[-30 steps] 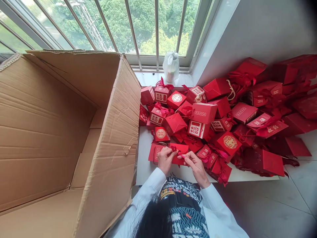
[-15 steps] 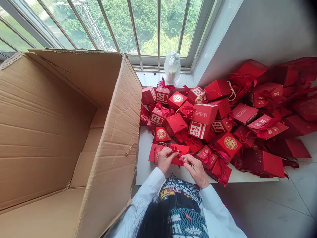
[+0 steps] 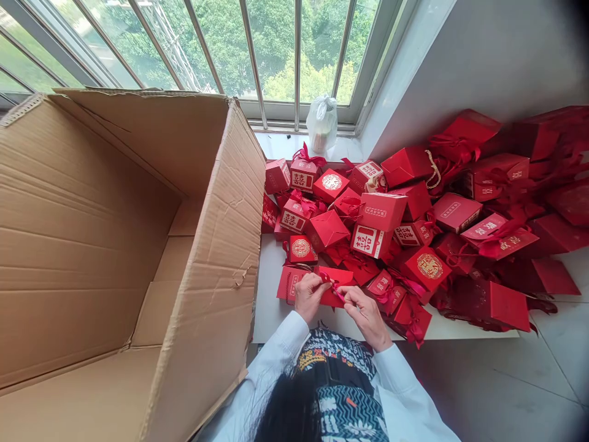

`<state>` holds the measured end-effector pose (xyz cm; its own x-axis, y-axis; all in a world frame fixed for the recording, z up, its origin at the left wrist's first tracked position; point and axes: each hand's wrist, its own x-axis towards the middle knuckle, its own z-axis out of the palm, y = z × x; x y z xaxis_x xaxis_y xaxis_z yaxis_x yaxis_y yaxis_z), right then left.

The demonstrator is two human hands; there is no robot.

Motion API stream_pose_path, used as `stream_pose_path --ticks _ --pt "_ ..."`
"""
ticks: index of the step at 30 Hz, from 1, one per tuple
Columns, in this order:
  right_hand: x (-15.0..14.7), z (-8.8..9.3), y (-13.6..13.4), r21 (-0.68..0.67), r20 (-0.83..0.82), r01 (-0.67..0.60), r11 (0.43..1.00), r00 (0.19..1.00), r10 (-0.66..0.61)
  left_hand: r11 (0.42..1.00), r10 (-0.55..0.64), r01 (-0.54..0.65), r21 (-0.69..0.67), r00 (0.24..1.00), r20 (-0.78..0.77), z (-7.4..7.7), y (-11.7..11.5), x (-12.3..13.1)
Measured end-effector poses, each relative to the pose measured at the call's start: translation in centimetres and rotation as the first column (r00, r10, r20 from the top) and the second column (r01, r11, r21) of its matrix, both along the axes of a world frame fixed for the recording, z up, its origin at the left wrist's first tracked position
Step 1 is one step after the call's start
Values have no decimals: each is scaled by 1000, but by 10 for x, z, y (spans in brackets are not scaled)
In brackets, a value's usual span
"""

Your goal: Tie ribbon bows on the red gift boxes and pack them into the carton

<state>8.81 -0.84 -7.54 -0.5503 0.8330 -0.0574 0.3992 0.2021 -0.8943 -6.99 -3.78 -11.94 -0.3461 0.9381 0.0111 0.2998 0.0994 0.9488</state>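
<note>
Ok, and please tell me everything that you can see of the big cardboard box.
The big cardboard box is plain brown and looks corrugated. It is open toward the camera, cut off by the picture's left and lower edges. Its rims look worn, creases line the walls, and the panel nearest the white table has a small torn spot. It sits left of that table, before the barred window; contact with the table cannot be told. Neither the left hand nor the right hand touches it.

The white tabletop supported a dense pile of red gift boxes, several fitted with ribbons. A ribboned red box lay near the front edge. A small gold-emblemed box sat behind it, toward the left.
</note>
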Motion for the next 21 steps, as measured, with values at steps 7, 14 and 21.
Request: stream_pose_path --ticks 7,14,21 --pt "1 6 2 -33 11 -54 998 998 54 999 -37 37 2 999 -13 0 0 -3" --pt "-1 10 4 -59 39 -85 995 995 87 1000 29 -30 -3 998 -50 -3 1 0" --pt "-3 9 10 -83 -15 -101 991 995 100 998 63 -64 -8 996 -69 -1 1 1"
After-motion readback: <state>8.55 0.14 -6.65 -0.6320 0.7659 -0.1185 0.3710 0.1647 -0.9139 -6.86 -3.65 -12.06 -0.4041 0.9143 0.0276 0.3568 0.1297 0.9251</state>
